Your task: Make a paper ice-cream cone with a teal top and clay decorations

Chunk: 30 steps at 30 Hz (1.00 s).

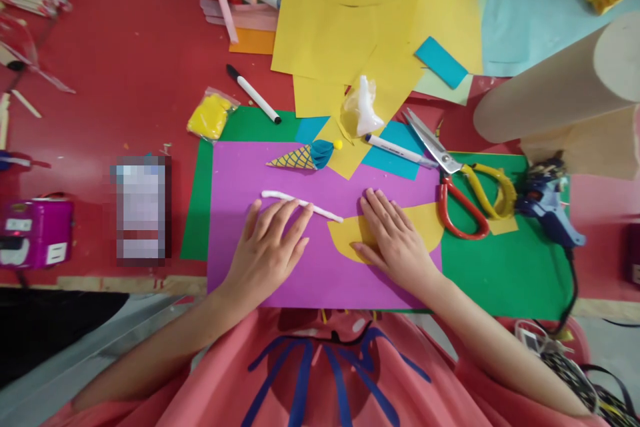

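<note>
A thin white roll, like soft modelling clay, (327,213) lies slantwise on a purple sheet (310,280). My left hand (270,250) rests palm down over that sheet with its fingers spread, the fingertips at the roll. Flat on a yellow paper piece with a curved edge (345,238) lies my right hand (395,237), fingers stretched out. Beyond both hands is a small paper ice cream cone (303,157), with a lattice pattern, a blue pleated top and a yellow ball at its tip.
Scissors (447,163), a glue gun (553,207) and a capped marker (400,150) lie to the right. A white lump in plastic (367,107) and a yellow clay packet (211,115) lie farther back. A large cardboard tube (545,83) leans in at right. A blurred-out phone-like object (143,210) sits left.
</note>
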{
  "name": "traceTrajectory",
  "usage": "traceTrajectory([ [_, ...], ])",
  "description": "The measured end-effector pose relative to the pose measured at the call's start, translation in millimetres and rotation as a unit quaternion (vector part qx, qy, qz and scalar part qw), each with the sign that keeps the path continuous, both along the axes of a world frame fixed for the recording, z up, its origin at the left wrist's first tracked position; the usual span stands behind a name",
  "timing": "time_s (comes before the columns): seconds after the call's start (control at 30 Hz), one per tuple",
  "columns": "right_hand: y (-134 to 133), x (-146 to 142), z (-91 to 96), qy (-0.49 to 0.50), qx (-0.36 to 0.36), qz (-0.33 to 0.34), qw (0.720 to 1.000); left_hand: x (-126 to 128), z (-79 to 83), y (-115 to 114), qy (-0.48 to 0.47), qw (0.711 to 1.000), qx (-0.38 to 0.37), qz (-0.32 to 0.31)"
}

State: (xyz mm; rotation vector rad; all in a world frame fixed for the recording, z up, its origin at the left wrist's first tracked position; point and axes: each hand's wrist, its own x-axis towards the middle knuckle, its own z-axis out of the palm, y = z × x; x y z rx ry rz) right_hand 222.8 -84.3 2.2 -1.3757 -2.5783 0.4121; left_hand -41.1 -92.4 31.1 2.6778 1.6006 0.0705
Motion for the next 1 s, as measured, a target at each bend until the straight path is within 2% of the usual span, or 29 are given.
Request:
traceTrajectory([
  [0.1, 7, 1, 12.6, 0.041, 0.012, -0.009, 0.999, -14, 0.9, 6, -0.026, 0.999, 0.044, 0.006],
  [0.23, 19, -15, 23.9, 0.038, 0.030, 0.017, 0.999, -30, -9.2, 26, -0.068, 0.997, 0.022, -0.018],
  [0.3, 24, -28, 23.2, 0.014, 0.019, 0.040, 0.999, -32, -13.5, 32, -0.083, 0.996, 0.017, -0.021],
  [0.43, 33, -44, 16.9, -0.011, 0.065, 0.062, 0.996, -32, -13.9, 38, -0.087, 0.995, 0.034, -0.046],
  [0.6, 43, -33, 18.6, -0.017, 0.071, 0.054, 0.996, -31, -10.3, 42, -0.090, 0.993, 0.052, -0.054],
  [0.7, 45, -22, 22.8, -0.029, 0.076, 0.033, 0.996, -24, -9.1, 38, -0.072, 0.995, 0.042, -0.048],
  [0.8, 36, -22, 26.4, -0.022, 0.086, 0.027, 0.996, -9, -6.0, 23, -0.050, 0.998, 0.027, -0.009],
  [0.93, 10, -38, 24.0, 0.004, 0.082, 0.111, 0.990, 10, -6.8, 1, -0.010, 1.000, -0.013, -0.013],
  [1.0, 3, -48, 18.5, -0.002, 0.054, 0.113, 0.992, 15, -11.3, 1, 0.009, 0.999, -0.041, -0.009],
])
